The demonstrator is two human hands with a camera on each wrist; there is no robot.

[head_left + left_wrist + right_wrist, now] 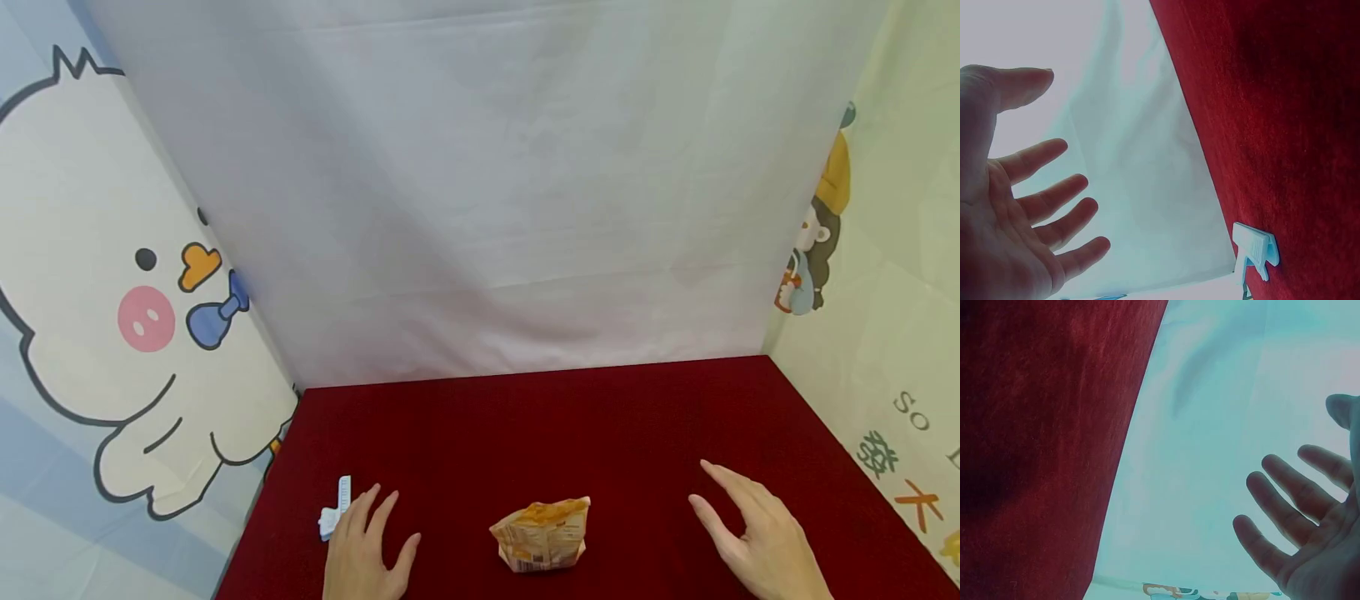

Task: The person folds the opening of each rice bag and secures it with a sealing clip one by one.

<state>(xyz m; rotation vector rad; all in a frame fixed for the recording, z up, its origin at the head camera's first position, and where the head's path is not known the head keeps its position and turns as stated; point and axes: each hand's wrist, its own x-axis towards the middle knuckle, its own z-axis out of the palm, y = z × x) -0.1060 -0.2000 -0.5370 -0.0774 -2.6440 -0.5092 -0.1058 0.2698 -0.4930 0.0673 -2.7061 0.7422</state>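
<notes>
A crinkled food packet (543,537) in tan and orange, with printed text and a barcode, stands on the dark red tabletop between my hands. To its left is my left hand (367,550), fingers spread and holding nothing. Just beyond that hand lies a pale blue-white plastic clip (330,518), partly overlapped by the fingers in the head view; the left wrist view shows the same clip (1255,247) on the red surface. My right hand (765,537) hovers at the right with its thumb and fingers apart, and its palm (1329,550) is bare in the right wrist view.
The dark red cloth-covered table (525,433) ends at a white fabric backdrop (510,208). A cartoon-printed curtain (67,275) closes the left side, and a pale yellow-green printed curtain (900,292) closes the right.
</notes>
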